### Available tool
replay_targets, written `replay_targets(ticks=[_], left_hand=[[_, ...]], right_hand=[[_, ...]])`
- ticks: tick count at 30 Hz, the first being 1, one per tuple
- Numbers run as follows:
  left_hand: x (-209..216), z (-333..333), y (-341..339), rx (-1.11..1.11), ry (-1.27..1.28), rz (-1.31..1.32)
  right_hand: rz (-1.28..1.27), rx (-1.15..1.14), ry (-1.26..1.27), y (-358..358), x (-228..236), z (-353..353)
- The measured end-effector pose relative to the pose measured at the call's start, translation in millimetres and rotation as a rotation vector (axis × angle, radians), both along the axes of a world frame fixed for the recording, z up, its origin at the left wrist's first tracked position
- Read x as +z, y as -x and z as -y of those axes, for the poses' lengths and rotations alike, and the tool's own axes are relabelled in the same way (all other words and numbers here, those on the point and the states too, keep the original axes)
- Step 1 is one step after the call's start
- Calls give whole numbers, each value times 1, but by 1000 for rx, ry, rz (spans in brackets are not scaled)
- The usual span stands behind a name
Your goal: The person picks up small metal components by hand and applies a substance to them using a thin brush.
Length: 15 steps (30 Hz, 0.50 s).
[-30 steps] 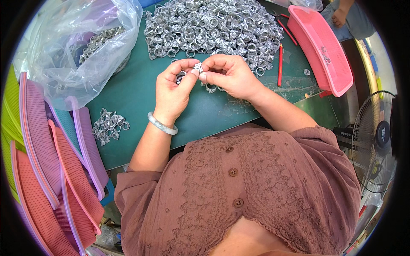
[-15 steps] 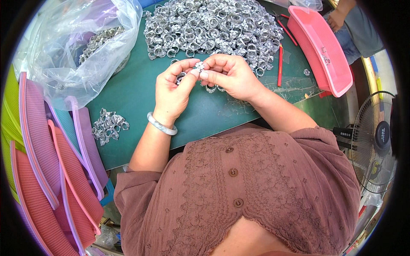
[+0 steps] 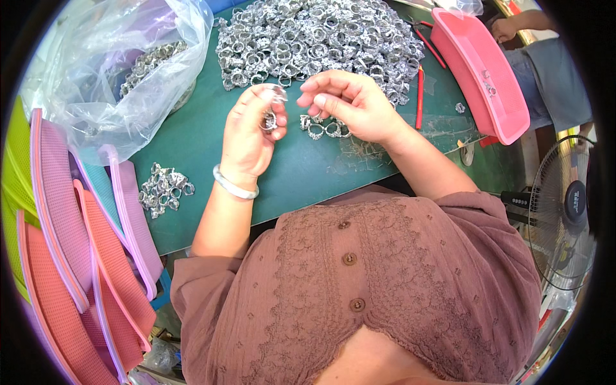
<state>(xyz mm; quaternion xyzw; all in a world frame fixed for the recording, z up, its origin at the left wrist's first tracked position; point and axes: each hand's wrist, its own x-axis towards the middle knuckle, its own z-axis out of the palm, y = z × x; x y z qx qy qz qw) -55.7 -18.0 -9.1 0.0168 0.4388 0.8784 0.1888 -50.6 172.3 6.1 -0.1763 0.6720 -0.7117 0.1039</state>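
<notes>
My left hand, with a pale bangle at its wrist, pinches a silver ring between thumb and forefinger. A second ring sits lower, against its curled fingers. To the right, my right hand is apart from it, fingers bent and spread with nothing visible between them. Just below those fingers a few silver rings lie on the green tabletop. A large heap of silver rings covers the far part of the table. A smaller ring pile lies left of my left wrist.
A clear plastic bag holding more rings stands far left. Stacked coloured baskets crowd the left edge. At right are a pink basket with a few rings, a red-handled tool and a fan. Another person's hand shows far right.
My hands have moved apart from a shared pinch on a ring. The ring stays in my left hand, which shifted left; my right hand has opened. The person at far right moved slightly.
</notes>
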Motion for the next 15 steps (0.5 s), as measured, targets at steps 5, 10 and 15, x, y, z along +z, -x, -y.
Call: replay_targets(ticks=[5, 10, 15], left_hand=[[13, 15, 9, -51, -363, 142], [46, 35, 23, -56, -255, 3], [106, 72, 50, 576, 333, -523]], right_hand=[[-217, -132, -322, 2, -2, -10], [-782, -102, -877, 3, -7, -7], [-856, -103, -1067, -1, -9, 13]])
